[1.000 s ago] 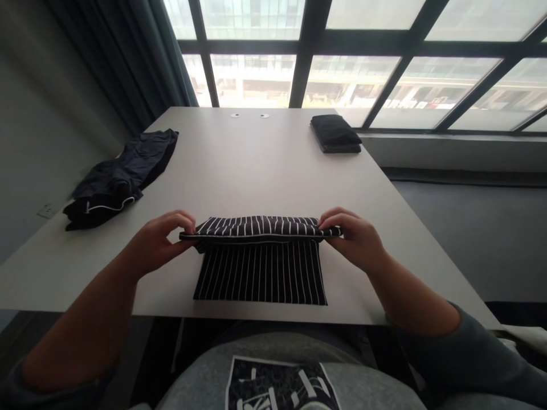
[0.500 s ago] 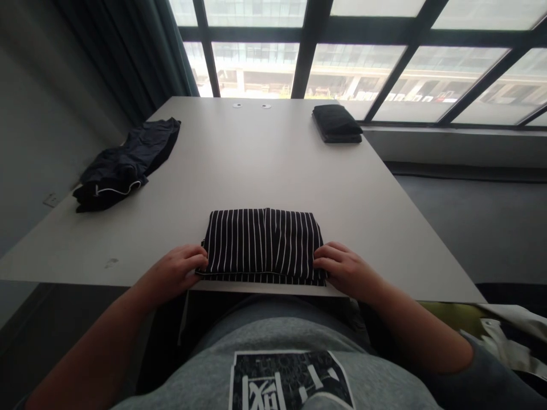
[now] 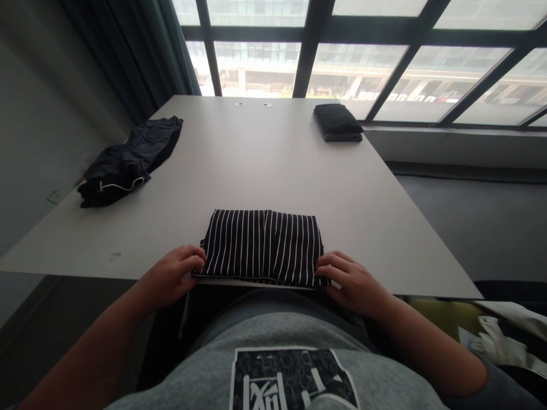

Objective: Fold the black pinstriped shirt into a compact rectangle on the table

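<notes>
A black garment with white stripes [image 3: 264,245] lies folded into a rectangle at the table's near edge. My left hand [image 3: 182,270] pinches its lower left corner between thumb and fingers. At the lower right corner, my right hand [image 3: 345,278] grips the cloth the same way. The garment's near edge runs between both hands and slightly covers the layer beneath. What kind of clothing it is cannot be told from its folded form.
The white table [image 3: 256,154] stretches to the window. A dark crumpled garment with a white drawcord [image 3: 132,159] rests on the left. Folded dark clothes [image 3: 337,122] are stacked at the far right. Below the right edge are white items [image 3: 498,341].
The upper layer's near edge has come down toward me, most at the right, covering more of the striped layer below. My right hand moved slightly nearer; the left still holds its corner.
</notes>
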`<state>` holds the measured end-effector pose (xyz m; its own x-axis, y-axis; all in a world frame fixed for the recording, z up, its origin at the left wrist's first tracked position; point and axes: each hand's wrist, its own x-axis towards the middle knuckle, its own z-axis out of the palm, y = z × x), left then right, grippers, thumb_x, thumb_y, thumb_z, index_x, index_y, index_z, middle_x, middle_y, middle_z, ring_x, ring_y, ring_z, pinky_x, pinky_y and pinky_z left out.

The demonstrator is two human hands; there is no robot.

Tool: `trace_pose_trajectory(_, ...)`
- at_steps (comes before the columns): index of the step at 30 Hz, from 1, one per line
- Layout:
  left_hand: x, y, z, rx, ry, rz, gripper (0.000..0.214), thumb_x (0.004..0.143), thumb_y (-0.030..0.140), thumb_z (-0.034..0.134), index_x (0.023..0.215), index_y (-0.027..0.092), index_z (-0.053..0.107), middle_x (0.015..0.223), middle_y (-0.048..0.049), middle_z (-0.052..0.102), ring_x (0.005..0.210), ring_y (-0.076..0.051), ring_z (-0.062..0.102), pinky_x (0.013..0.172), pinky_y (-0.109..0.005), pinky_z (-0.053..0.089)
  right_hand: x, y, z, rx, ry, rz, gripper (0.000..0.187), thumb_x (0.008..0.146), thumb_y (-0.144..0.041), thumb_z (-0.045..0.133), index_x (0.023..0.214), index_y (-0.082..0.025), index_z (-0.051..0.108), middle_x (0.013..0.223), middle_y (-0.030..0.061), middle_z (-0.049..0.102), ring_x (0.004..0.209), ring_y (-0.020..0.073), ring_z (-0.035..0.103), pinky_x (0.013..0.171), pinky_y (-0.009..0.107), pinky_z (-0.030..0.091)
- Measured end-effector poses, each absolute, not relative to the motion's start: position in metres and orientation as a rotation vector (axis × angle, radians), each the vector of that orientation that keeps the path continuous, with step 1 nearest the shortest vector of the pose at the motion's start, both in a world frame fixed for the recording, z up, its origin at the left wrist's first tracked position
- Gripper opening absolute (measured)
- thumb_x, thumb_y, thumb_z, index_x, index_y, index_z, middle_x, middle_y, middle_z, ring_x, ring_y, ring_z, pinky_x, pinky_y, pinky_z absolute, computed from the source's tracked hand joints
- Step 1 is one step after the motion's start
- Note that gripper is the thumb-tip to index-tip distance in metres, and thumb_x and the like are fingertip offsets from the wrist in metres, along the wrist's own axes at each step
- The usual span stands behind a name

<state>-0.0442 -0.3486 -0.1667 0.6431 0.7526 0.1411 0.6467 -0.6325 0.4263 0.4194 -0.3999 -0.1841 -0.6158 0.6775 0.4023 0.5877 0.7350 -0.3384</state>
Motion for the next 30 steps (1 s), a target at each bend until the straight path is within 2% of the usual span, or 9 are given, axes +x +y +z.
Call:
trace_pose_trajectory(4, -0.044, -0.352, -0.172, 2.623, 1.169, 0.304, 0.007, 0.080, 0.022, 0.068, 0.085, 0.025, 0.067, 0.122, -0.0075, 0.071, 0.115, -0.029, 0.065, 0.100, -0.043, 0.053, 0.414, -0.407, -0.196, -0.995, -2.498, 0.234, 0.015, 0.095, -0.023, 0.063, 0.109, -0.020, 0.069, 0.113, 0.0124, 0.068, 0.104, 0.0244, 0.063, 0.093, 0.044, 0.057)
trace_pose_trajectory(7, -0.037, -0.353, -0.173, 2.704, 1.179, 0.335, 0.015, 0.082, 0.028, 0.076, 0.095, 0.027, 0.070, 0.125, -0.0083, 0.071, 0.118, -0.031, 0.064, 0.102, -0.047, 0.051, 0.413, -0.408, -0.200, -0.990, -2.512, 0.174, 0.016, 0.099, -0.032, 0.066, 0.108, -0.020, 0.070, 0.112, 0.0118, 0.067, 0.103, 0.0246, 0.061, 0.093, 0.044, 0.056)
trace_pose_trajectory(10, -0.024, -0.352, -0.176, 2.802, 1.073, 0.359, 0.021, 0.089, 0.024, 0.071, 0.110, 0.029, 0.072, 0.120, -0.0070, 0.073, 0.109, -0.027, 0.068, 0.098, -0.043, 0.051, 0.415, -0.406, -0.198, -0.948, -2.503, 0.127, 0.014, 0.102, -0.023, 0.058, 0.108, -0.021, 0.071, 0.109, 0.0104, 0.068, 0.102, 0.0236, 0.061, 0.091, 0.042, 0.055)
trace_pose_trajectory(14, -0.004, -0.346, -0.186, 2.897, 1.010, 0.406, 0.018, 0.098, 0.019, 0.060, 0.107, 0.025, 0.074, 0.108, -0.0065, 0.074, 0.092, -0.022, 0.068, 0.086, -0.037, 0.052, 0.419, -0.396, -0.198, -1.005, -2.490, 0.028, 0.021, 0.101, -0.015, 0.055, 0.108, -0.021, 0.073, 0.107, 0.0100, 0.069, 0.100, 0.0231, 0.062, 0.090, 0.041, 0.057)
trace_pose_trajectory(19, 0.012, -0.337, -0.197, 2.825, 1.221, 0.550, 0.022, 0.096, 0.017, 0.057, 0.105, 0.025, 0.075, 0.110, -0.0081, 0.075, 0.101, -0.025, 0.068, 0.090, -0.040, 0.054, 0.419, -0.377, -0.204, -1.217, -2.396, -0.083, 0.028, 0.094, -0.005, 0.055, 0.105, -0.021, 0.074, 0.108, 0.0107, 0.071, 0.100, 0.0245, 0.065, 0.090, 0.042, 0.059)
trace_pose_trajectory(22, 0.010, -0.337, -0.192, 2.685, 1.183, 0.515, 0.013, 0.096, 0.029, 0.061, 0.099, 0.024, 0.074, 0.113, -0.0083, 0.075, 0.105, -0.026, 0.068, 0.094, -0.043, 0.054, 0.422, -0.375, -0.203, -1.252, -2.425, 0.013, 0.037, 0.085, 0.002, 0.050, 0.104, -0.020, 0.073, 0.113, 0.0105, 0.070, 0.104, 0.0245, 0.066, 0.090, 0.041, 0.061)
trace_pose_trajectory(25, 0.009, -0.333, -0.179, 2.569, 1.254, 0.611, 0.028, 0.101, 0.043, 0.058, 0.083, 0.023, 0.068, 0.112, -0.0086, 0.075, 0.104, -0.027, 0.069, 0.094, -0.045, 0.054, 0.422, -0.375, -0.193, -1.272, -2.381, 0.082, 0.039, 0.080, 0.003, 0.048, 0.101, -0.020, 0.071, 0.112, 0.0093, 0.071, 0.104, 0.0250, 0.067, 0.093, 0.043, 0.061)
trace_pose_trajectory(27, 0.019, -0.321, -0.169, 2.525, 1.343, 0.706, 0.035, 0.104, 0.045, 0.051, 0.080, 0.023, 0.065, 0.110, -0.0094, 0.075, 0.103, -0.028, 0.069, 0.095, -0.045, 0.054, 0.414, -0.370, -0.183, -1.315, -2.252, 0.090, 0.039, 0.082, 0.000, 0.050, 0.106, -0.021, 0.071, 0.117, 0.0098, 0.070, 0.108, 0.0260, 0.067, 0.097, 0.045, 0.061)
trace_pose_trajectory(30, 0.055, -0.293, -0.164, 2.570, 1.393, 0.661, 0.035, 0.105, 0.046, 0.048, 0.102, 0.022, 0.073, 0.126, -0.0130, 0.073, 0.119, -0.032, 0.067, 0.105, -0.049, 0.051, 0.384, -0.347, -0.169, -1.365, -2.124, 0.080, 0.047, 0.092, -0.010, 0.050, 0.133, -0.024, 0.067, 0.136, 0.0112, 0.065, 0.130, 0.0293, 0.061, 0.114, 0.051, 0.053)
